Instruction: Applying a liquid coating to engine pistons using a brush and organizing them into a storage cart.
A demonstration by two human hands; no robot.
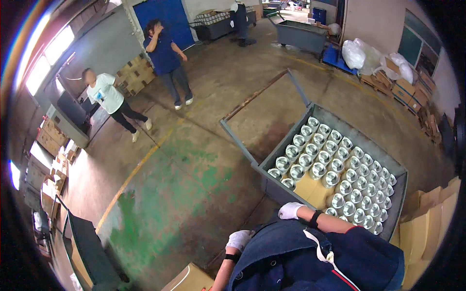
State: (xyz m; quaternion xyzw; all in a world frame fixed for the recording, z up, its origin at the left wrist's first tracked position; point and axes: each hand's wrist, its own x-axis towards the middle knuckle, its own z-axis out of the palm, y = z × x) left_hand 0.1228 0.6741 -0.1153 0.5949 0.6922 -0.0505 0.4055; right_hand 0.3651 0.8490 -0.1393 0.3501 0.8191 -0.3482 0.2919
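Note:
My left hand [239, 240], in a white glove, is at the edge of the dark blue apron [272, 252] on my front; its fingertips are hard to make out. Close to the near side of a grey metal cart [399, 203] is my right hand [290, 211], also white-gloved, its fingers curled in with nothing visible in them. Rows of shiny silver metal cans [318, 169] fill much of the cart. They stand on a brown cardboard sheet [310, 190], bare in one patch near my right hand.
The cart's handle frame [255, 94] reaches out over the floor. Two people [167, 58] [109, 97] stand at the left, another person [239, 22] farther back. A second cart [301, 36] is at the back. Cardboard boxes [432, 223] flank me at right; one carton [189, 279] is below.

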